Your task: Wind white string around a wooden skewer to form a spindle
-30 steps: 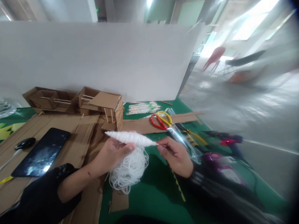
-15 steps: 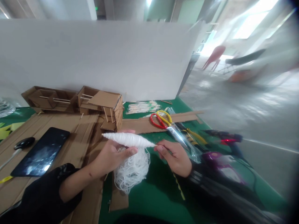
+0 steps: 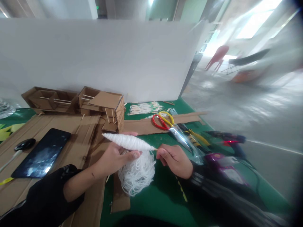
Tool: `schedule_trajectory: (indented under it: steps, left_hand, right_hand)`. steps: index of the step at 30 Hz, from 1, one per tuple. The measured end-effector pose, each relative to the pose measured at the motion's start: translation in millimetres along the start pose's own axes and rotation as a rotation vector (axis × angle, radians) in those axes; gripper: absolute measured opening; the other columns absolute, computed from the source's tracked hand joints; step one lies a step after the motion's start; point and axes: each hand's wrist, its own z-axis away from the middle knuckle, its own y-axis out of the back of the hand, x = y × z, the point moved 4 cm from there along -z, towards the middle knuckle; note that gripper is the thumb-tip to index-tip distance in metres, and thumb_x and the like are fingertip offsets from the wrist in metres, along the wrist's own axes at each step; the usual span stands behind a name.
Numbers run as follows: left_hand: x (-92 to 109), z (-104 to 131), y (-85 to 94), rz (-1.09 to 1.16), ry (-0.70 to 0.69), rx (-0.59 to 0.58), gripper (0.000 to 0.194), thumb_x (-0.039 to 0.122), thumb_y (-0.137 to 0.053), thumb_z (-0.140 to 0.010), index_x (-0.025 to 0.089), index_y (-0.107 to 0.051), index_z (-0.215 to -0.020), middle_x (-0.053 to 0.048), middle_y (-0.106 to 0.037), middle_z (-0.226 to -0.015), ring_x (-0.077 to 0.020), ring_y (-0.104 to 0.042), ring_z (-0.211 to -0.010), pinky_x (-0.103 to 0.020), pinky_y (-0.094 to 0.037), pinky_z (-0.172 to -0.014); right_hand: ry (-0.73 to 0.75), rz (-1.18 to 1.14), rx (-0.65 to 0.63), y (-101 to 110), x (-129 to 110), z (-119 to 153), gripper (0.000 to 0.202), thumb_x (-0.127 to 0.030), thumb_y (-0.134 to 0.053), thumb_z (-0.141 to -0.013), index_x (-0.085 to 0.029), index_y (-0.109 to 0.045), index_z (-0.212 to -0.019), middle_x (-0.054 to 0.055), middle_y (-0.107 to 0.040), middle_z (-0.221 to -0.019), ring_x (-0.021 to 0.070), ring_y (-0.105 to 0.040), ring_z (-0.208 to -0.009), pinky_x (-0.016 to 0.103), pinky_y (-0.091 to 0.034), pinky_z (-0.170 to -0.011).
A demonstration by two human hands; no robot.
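Green bench (image 3: 151,205) fills the lower middle of the frame, and nearest us on it, at the bottom, lies a small cardboard piece (image 3: 120,205). Just above that in the frame we see a heap of loose white cord (image 3: 138,176); we cannot tell whether it rests on the bench or partly hangs from the work. Over it, at the centre, is the cord-wound stick (image 3: 129,142), raised between our two hands. Our left hand (image 3: 115,159) is part-curled, thumb along the near side and fingers reaching round behind, cradling the thick white middle; our right hand (image 3: 176,162) is closed in a pinch at the right tip. We judge the winding well along: cord covers nearly the whole stick in a fat, tapering layer, with only a short bare end by the right fingers, while the loose heap remains unwound. Its long axis runs across the frame, sloping gently down rightward, one pointed end aimed at the upper left and the other into the right hand. Farther off, right of centre, red-and-yellow scissors (image 3: 174,130) lie partly over a cardboard strip (image 3: 139,127); beyond are a bundle of thin sticks (image 3: 145,108) and a tall white panel (image 3: 94,53).
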Motion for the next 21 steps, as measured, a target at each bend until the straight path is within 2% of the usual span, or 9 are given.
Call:
schedule_trajectory:
  steps: [2, 5, 7, 9, 11, 13, 15, 18, 21]
  left_hand:
    - [0, 0, -2.0, 0.056, 0.031, -0.026, 0.052, 0.025, -0.077, -0.075, 0.022, -0.053, -0.121, -0.003, -0.07, -0.088, -0.0192, -0.068, -0.084, -0.032, -0.054, -0.078]
    - [1, 1, -2.7, 0.083, 0.074, 0.013, 0.047, 0.028, -0.078, -0.074, 0.02, -0.055, -0.115, -0.003, -0.071, -0.085, -0.0184, -0.07, -0.079, -0.028, -0.054, -0.072]
    - [3, 2, -2.9, 0.065, 0.07, 0.054, 0.045, 0.03, -0.078, -0.074, 0.02, -0.055, -0.111, -0.003, -0.071, -0.083, -0.0182, -0.07, -0.077, -0.026, -0.053, -0.068]
    - [5, 3, -2.9, 0.036, 0.054, 0.098, 0.043, 0.03, -0.078, -0.074, 0.02, -0.055, -0.108, -0.002, -0.071, -0.083, -0.0184, -0.07, -0.078, -0.025, -0.053, -0.068]
    - [6, 4, -3.0, 0.01, 0.035, 0.141, 0.041, 0.031, -0.077, -0.075, 0.02, -0.054, -0.107, -0.002, -0.069, -0.086, -0.0183, -0.069, -0.081, -0.025, -0.053, -0.069]
    - [7, 5, -3.3, -0.026, 0.018, 0.177, 0.041, 0.032, -0.076, -0.076, 0.021, -0.052, -0.107, -0.002, -0.068, -0.09, -0.0186, -0.068, -0.083, -0.026, -0.053, -0.07]
    - [7, 6, -4.7, -0.077, 0.013, 0.193, 0.041, 0.033, -0.075, -0.077, 0.022, -0.051, -0.109, -0.002, -0.068, -0.092, -0.0191, -0.068, -0.085, -0.027, -0.053, -0.071]
    - [8, 8, -7.7, -0.147, 0.002, 0.193, 0.041, 0.033, -0.075, -0.077, 0.021, -0.051, -0.109, -0.002, -0.066, -0.095, -0.018, -0.067, -0.084, -0.027, -0.054, -0.073]
    - [6, 9, -9.4, -0.15, -0.018, 0.197, 0.042, 0.034, -0.075, -0.077, 0.022, -0.05, -0.108, -0.002, -0.065, -0.096, -0.0173, -0.066, -0.086, -0.026, -0.054, -0.074]
  right_hand:
    - [0.005, 0.011, -0.006, -1, 1, 0, 0.048, -0.041, -0.032, -0.101, -0.017, -0.059, -0.068, -0.003, -0.055, -0.046, 0.0086, -0.052, -0.041, 0.02, -0.04, -0.048]
    - [0.006, 0.039, -0.001, -2, 1, 1, 0.047, -0.037, -0.031, -0.101, -0.017, -0.059, -0.069, -0.003, -0.055, -0.047, 0.0088, -0.053, -0.043, 0.02, -0.042, -0.049]
    - [0.004, 0.107, 0.121, 3, 0, 3, 0.034, -0.035, -0.039, -0.099, -0.017, -0.06, -0.079, -0.003, -0.058, -0.054, 0.0093, -0.054, -0.046, 0.021, -0.042, -0.049]
    - [0.048, 0.208, 0.326, 10, -6, 8, 0.017, -0.034, -0.053, -0.093, -0.018, -0.058, -0.093, -0.003, -0.057, -0.061, 0.0095, -0.05, -0.046, 0.022, -0.041, -0.048]
    - [0.185, 0.297, 0.429, 11, -20, 13, 0.019, -0.032, -0.06, -0.087, -0.019, -0.055, -0.1, -0.004, -0.054, -0.062, 0.0097, -0.047, -0.046, 0.023, -0.04, -0.047]
    - [0.341, 0.357, 0.326, 0, -35, 14, 0.019, -0.032, -0.06, -0.087, -0.021, -0.057, -0.101, -0.004, -0.054, -0.061, 0.0107, -0.049, -0.048, 0.024, -0.04, -0.049]
    - [0.39, 0.403, 0.16, -17, -45, 12, 0.03, -0.04, -0.061, -0.086, -0.019, -0.058, -0.108, -0.002, -0.059, -0.063, 0.0119, -0.053, -0.051, 0.025, -0.04, -0.051]
    - [0.309, 0.442, 0.104, -36, -47, 8, 0.039, -0.049, -0.063, -0.083, -0.017, -0.059, -0.105, -0.002, -0.06, -0.062, 0.0131, -0.054, -0.051, 0.026, -0.038, -0.051]
    - [0.208, 0.453, 0.092, -46, -39, 7, 0.014, -0.03, -0.058, -0.085, -0.019, -0.058, -0.093, -0.003, -0.058, -0.061, 0.0123, -0.052, -0.05, 0.025, -0.036, -0.053]
